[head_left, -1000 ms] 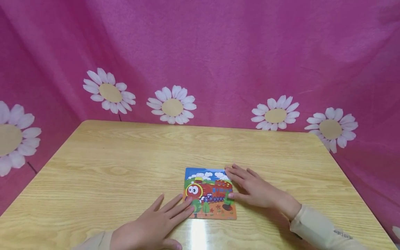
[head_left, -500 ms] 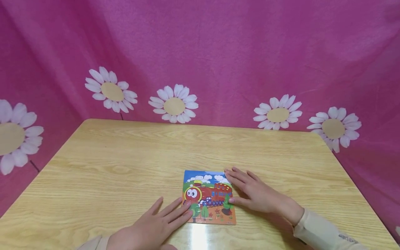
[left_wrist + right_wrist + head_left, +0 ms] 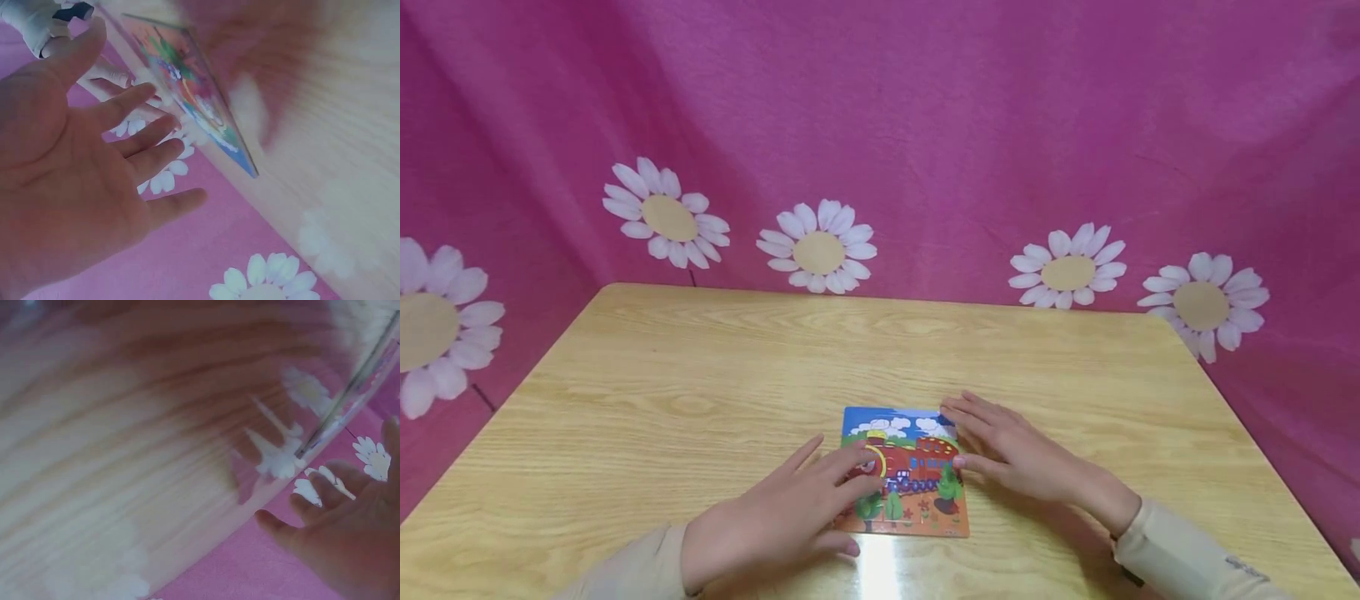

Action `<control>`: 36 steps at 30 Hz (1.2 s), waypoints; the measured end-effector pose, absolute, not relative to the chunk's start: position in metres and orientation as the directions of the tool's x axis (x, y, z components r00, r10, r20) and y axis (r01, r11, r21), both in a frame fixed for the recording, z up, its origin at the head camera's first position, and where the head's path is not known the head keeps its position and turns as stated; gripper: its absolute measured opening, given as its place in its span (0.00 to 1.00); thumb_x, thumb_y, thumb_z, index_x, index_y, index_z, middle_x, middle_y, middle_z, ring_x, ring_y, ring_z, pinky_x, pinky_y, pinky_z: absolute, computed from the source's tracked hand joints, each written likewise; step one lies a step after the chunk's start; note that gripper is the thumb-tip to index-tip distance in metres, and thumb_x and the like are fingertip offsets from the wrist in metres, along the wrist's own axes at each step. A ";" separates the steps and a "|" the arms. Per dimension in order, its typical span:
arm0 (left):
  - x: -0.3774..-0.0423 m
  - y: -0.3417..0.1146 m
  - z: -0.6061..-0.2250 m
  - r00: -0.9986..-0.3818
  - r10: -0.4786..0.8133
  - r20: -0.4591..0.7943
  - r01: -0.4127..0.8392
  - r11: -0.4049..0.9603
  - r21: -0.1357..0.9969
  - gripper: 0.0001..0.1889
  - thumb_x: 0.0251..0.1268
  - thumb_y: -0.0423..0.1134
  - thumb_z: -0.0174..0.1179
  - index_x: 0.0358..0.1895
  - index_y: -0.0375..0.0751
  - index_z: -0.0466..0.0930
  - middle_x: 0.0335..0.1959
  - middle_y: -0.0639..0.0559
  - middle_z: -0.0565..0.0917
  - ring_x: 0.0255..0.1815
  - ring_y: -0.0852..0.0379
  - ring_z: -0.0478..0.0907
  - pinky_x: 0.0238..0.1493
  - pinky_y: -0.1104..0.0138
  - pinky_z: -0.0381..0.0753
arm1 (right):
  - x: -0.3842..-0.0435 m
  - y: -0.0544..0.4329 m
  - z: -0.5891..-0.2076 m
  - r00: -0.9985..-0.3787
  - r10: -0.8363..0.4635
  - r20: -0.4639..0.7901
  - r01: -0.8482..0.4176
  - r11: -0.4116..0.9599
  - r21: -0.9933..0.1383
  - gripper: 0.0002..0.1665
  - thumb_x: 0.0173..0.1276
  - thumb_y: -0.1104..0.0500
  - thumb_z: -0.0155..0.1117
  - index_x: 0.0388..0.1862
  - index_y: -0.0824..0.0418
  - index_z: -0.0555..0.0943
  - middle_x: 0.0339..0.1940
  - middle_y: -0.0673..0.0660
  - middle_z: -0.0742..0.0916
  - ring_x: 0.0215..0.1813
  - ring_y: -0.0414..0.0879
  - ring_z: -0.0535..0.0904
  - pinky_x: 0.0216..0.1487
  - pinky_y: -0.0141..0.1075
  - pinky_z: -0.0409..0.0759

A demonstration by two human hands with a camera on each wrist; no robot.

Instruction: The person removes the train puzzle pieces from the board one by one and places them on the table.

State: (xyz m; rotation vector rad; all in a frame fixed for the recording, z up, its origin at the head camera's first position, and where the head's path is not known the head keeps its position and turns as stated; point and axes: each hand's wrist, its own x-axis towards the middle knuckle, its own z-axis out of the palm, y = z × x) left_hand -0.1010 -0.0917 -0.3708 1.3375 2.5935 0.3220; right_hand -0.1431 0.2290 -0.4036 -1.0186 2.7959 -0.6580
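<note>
On the near half of the wood-grain table [image 3: 700,375], we list one train-picture board [image 3: 906,482], near-square, no evident long axis, flat between two hands: left hand [image 3: 790,504], fingers spread, overlying its left side; right hand [image 3: 1018,454], fingers extended, at its right edge, contact unclear.

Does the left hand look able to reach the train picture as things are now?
Probably yes: the left hand is open and, in the head view, extends over the left side of the train picture; nothing visible blocks it.
</note>
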 end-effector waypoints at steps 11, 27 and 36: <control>-0.140 -0.051 -0.387 -0.557 0.806 -0.199 0.712 0.587 0.384 0.42 0.56 0.63 0.61 0.76 0.65 0.57 0.80 0.48 0.44 0.80 0.49 0.37 0.72 0.41 0.47 | -0.143 0.209 -0.406 -0.877 -0.438 0.198 -0.471 0.703 -0.532 0.21 0.67 0.61 0.67 0.57 0.67 0.81 0.48 0.59 0.82 0.49 0.52 0.74 0.49 0.44 0.76; -0.146 -0.041 -0.386 -0.567 0.764 -0.307 0.637 0.644 0.424 0.46 0.50 0.63 0.67 0.76 0.68 0.58 0.81 0.46 0.41 0.80 0.48 0.33 0.73 0.44 0.41 | -0.149 0.198 -0.400 -0.959 -0.274 -0.071 -0.119 0.619 -0.776 0.15 0.66 0.66 0.64 0.50 0.72 0.81 0.35 0.53 0.82 0.39 0.44 0.75 0.43 0.37 0.74; -0.147 -0.040 -0.388 -0.568 0.761 -0.313 0.647 0.648 0.401 0.45 0.52 0.62 0.67 0.76 0.68 0.58 0.81 0.47 0.40 0.80 0.49 0.33 0.74 0.45 0.41 | -0.156 0.193 -0.397 -0.960 -0.210 -0.184 0.030 0.579 -0.814 0.16 0.66 0.65 0.64 0.49 0.75 0.79 0.39 0.58 0.84 0.44 0.49 0.79 0.45 0.38 0.75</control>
